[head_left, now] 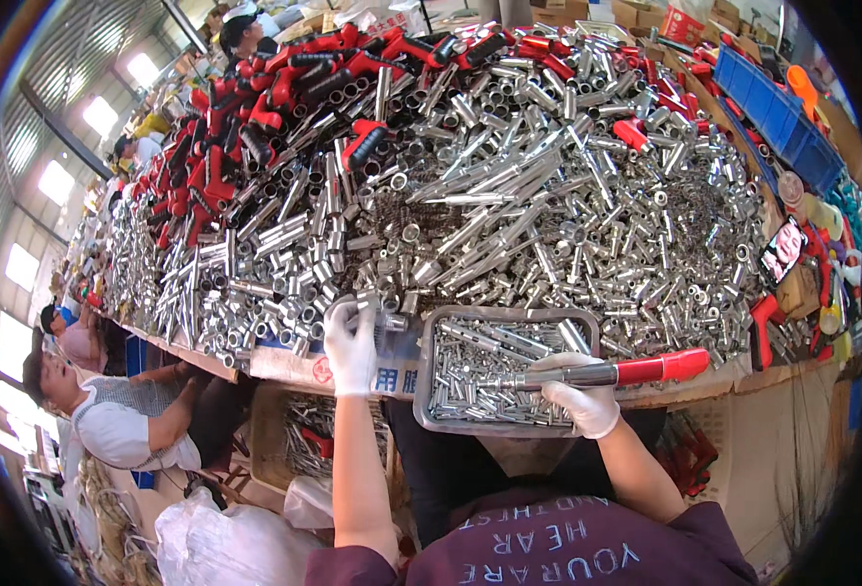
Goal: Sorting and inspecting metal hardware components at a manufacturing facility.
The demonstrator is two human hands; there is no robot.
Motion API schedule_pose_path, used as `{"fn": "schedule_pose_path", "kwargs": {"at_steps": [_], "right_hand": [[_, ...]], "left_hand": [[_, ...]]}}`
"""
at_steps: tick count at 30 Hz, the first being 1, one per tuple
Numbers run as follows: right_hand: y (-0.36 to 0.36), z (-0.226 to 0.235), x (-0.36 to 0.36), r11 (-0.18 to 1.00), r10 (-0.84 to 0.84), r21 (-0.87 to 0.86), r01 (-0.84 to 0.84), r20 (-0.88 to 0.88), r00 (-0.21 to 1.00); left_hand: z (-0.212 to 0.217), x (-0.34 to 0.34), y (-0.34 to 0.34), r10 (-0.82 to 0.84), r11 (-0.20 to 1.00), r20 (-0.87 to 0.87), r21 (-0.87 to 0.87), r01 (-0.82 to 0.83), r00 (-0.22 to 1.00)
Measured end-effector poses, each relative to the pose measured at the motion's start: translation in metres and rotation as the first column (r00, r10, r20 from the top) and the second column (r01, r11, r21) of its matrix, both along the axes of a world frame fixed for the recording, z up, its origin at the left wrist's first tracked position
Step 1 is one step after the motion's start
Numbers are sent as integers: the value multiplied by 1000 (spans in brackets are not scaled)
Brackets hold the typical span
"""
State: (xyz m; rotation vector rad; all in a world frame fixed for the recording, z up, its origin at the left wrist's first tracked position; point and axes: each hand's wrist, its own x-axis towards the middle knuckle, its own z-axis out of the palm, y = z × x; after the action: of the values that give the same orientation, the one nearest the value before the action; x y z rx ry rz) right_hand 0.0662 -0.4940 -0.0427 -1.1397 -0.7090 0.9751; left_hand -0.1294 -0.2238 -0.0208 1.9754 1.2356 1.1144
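In my white-gloved right hand [584, 396] lies a long tool with a metal barrel and a red grip [657, 368]. It is held nearly level over a grey plastic bin [426, 391], its metal end pointing left and its red end right. Small metal pins and sleeves [470, 371] fill the bin. My left hand [351, 347], also gloved in white, reaches to the front edge of the heap. Its fingers close on a short metal sleeve [365, 299], partly hidden by the glove. Around it lie loose hollow metal sleeves [284, 314].
A large heap of metal parts [587, 195] covers the table. Red-and-black pistol grips [284, 83] pile up at the far left. A blue crate [780, 117] and a phone [784, 250] sit at the right. A person [128, 415] sits at the left; a clear plastic bag [226, 542] lies below.
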Motion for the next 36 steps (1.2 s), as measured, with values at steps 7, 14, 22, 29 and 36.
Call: {"fn": "schedule_pose_path", "kwargs": {"at_steps": [7, 14, 22, 29, 36], "right_hand": [[-5, 21, 9, 1000, -12, -23, 19, 270, 963], [0, 3, 4, 974, 136, 167, -153, 108, 985], [-1, -5, -3, 983, 71, 148, -109, 243, 968], [-6, 4, -1, 968, -53, 250, -26, 302, 952], [-7, 1, -1, 965, -96, 252, 76, 70, 993]], "left_hand": [[33, 16, -111, -474, 880, -22, -30, 474, 880], [14, -6, -117, -714, 657, -24, -370, 657, 700], [12, 21, -131, -770, 599, -38, -388, 701, 637], [-14, 30, -102, -678, 637, 160, -359, 682, 717], [30, 50, -143, -678, 681, 90, -298, 669, 730]]}}
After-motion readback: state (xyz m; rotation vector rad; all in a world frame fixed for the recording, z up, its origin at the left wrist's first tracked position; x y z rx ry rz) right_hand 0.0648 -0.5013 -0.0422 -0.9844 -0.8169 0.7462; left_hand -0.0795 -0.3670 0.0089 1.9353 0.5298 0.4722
